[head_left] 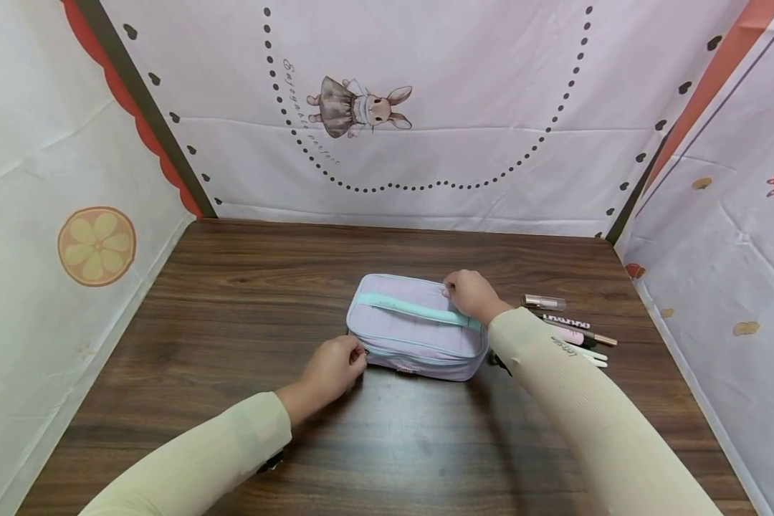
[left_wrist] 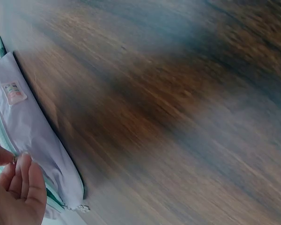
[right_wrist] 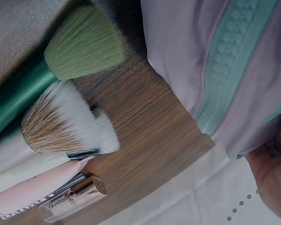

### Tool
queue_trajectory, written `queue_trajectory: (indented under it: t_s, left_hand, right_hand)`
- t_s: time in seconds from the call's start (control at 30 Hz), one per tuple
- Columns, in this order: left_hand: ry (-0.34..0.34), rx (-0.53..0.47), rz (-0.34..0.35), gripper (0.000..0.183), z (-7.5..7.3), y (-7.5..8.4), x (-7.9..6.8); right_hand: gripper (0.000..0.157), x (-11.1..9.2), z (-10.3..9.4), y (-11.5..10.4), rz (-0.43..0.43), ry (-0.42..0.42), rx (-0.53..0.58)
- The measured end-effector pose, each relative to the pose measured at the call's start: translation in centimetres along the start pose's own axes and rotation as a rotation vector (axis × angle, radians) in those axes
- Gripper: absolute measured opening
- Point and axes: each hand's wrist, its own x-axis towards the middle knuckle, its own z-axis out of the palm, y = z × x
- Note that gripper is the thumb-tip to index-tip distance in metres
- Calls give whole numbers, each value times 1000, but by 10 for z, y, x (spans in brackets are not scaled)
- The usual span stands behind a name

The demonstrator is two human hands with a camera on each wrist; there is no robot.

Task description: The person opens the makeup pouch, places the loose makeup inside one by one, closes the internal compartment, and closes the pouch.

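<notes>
A lilac zip bag (head_left: 400, 327) with a mint carry handle (head_left: 413, 308) lies on the wooden table in the head view. At its near left corner my left hand (head_left: 329, 369) pinches a small zipper pull (left_wrist: 14, 160), thumb against fingertips. In the left wrist view a small label (left_wrist: 14, 93) shows on the bag's side, and a metal charm (left_wrist: 83, 208) hangs at its end. My right hand (head_left: 474, 294) holds the bag's far right edge, fingers curled on the fabric. The mint zipper (right_wrist: 227, 61) looks closed along the right end.
Right of the bag lie a green makeup brush (right_wrist: 84, 44), a brown-and-white brush (right_wrist: 61, 122), a pink tube (right_wrist: 33, 187) and a clear tube with a rose-gold cap (head_left: 542, 302). Printed cloth (head_left: 387, 172) hangs behind the table (head_left: 264, 287) and along both sides.
</notes>
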Motion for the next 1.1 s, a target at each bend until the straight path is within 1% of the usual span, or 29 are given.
queue_trajectory:
  t_s: [0.1, 0.23, 0.43, 0.53, 0.63, 0.67, 0.77, 0.93, 1.03, 1.1]
  left_hand:
    - [13, 23, 21, 16, 1, 3, -1]
    - [43, 74, 79, 17, 5, 8, -3]
    - [139, 161, 190, 20, 13, 13, -4]
    - [173, 182, 239, 23, 17, 16, -4]
    - [175, 190, 259, 25, 21, 19, -4]
    - [172, 192, 259, 25, 22, 20, -4]
    - [164, 190, 256, 24, 24, 24, -3]
    - [162, 177, 270, 24, 29, 33, -2]
    - [158, 169, 287, 24, 31, 39, -1]
    - [145, 173, 289, 24, 32, 43, 0]
  right_hand:
    - [17, -1, 0, 0, 5, 0, 4]
    - [19, -3, 0, -2, 14, -6, 10]
    - [26, -5, -1, -3, 39, -16, 26]
    - [24, -5, 0, -3, 35, -6, 22]
    - [15, -4, 0, -2, 24, -3, 9]
    - [16, -4, 0, -2, 22, -1, 5]
    - [23, -3, 0, -2, 21, -5, 6]
    - [15, -3, 0, -2, 20, 8, 15]
    - [24, -4, 0, -3, 24, 8, 17]
    - [27, -4, 0, -4, 32, 4, 20]
